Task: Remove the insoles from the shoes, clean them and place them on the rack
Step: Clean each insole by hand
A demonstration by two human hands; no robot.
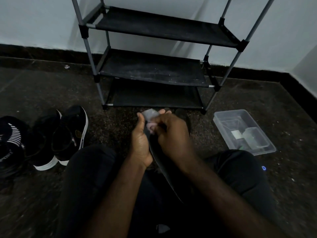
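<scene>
Left hand [139, 140] grips dark insole [160, 163]; right hand [173, 134] pinches pale cloth [151, 126] against it; rack [151, 73] behind.

Pale blue-white wall [42, 23], dark skirting board [34, 52] along its base, second wall [307, 66] meeting it at a corner on the right, dark speckled floor [51, 86], black three-shelf rack [154, 69] with grey metal poles standing against the wall, small scrap of litter [66, 66] on the floor near the skirting board, dim light throughout.

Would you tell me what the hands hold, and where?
Left hand grips the dark insole near its far end; right hand pinches a small pale cloth against it.
</scene>
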